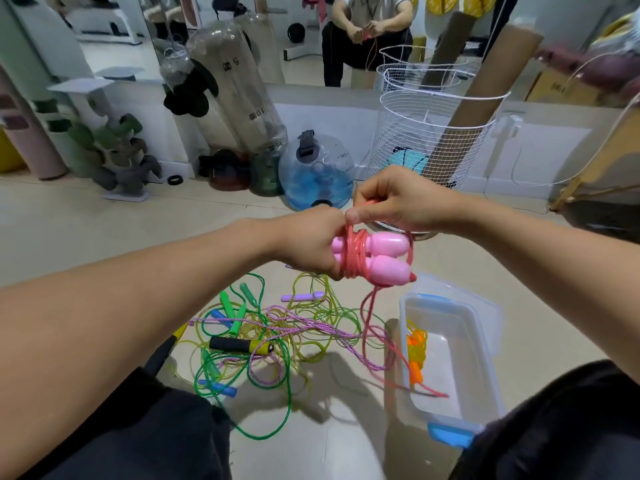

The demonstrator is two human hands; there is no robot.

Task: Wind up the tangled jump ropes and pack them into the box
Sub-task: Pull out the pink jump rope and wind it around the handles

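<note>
From the head view, much of what I need is hidden: my left hand [311, 242] covers the near ends of the two pink handles [384, 258], so I see only their rounded far ends sticking out to the right, one above the other. My right hand [398, 202] sits just above them, and its fingertips are tucked behind the thumb, so I cannot make out exactly how they pinch the pink rope [353, 252]. What I can tell: the left hand is wrapped round the handles, and the right pinches a strand at the top of the coil, where the two hands meet. The rope is wound in several loops round both handles, right beside the left fingers; its loose tail [372, 327] hangs down from the bundle and trails toward the box [453, 348], its end blurred over the box's floor. The box stands on the floor to my lower right, its near corner cut off by my dark-trousered knee; an orange rope [415, 355] lies inside against the left wall. Below my hands lies the tangle [270, 334] of green, yellow and purple ropes, partly hidden by my left knee.
</note>
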